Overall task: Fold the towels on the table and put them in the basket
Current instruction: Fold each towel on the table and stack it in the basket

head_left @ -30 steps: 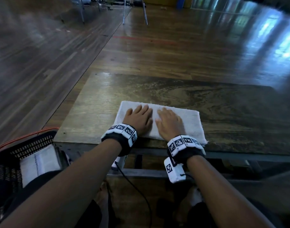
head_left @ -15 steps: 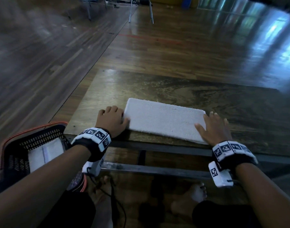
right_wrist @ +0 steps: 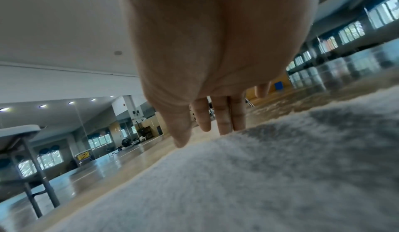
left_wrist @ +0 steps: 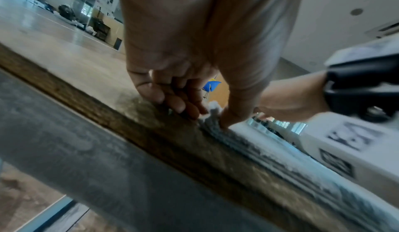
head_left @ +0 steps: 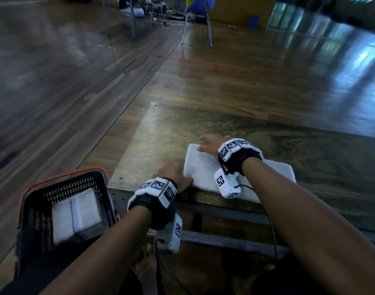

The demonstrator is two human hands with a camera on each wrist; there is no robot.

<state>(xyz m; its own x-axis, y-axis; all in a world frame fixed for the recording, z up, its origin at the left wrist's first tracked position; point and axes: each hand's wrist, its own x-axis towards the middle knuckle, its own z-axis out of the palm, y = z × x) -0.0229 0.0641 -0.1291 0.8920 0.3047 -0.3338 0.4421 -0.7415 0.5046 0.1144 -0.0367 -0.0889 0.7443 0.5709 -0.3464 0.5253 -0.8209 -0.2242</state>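
Head view: the left hand [head_left: 175,174] is set at the near left corner of the white towel [head_left: 205,169], and in the left wrist view its thumb and curled fingers [left_wrist: 172,99] are seen pinched on that corner's layered edge. The right hand [head_left: 210,143] is laid across the far left corner of the same towel with fingers nearly straight and slightly spread, nothing being gripped; in the right wrist view the fingertips [right_wrist: 224,126] are seen reaching just past the towel's far edge.

The towel is spread as a folded strip along the near edge of the table [head_left: 203,124], its right end well apart from both hands. A basket [head_left: 61,184] stands on the floor at the near left, just beside the table, with a folded towel [head_left: 76,213] already lying inside.

The step in hand is judged to be a further fold of the strip. For the next move, the far corner would need to be gripped too, and the left end carried rightward onto the right end with edges matched, before the basket is approached.
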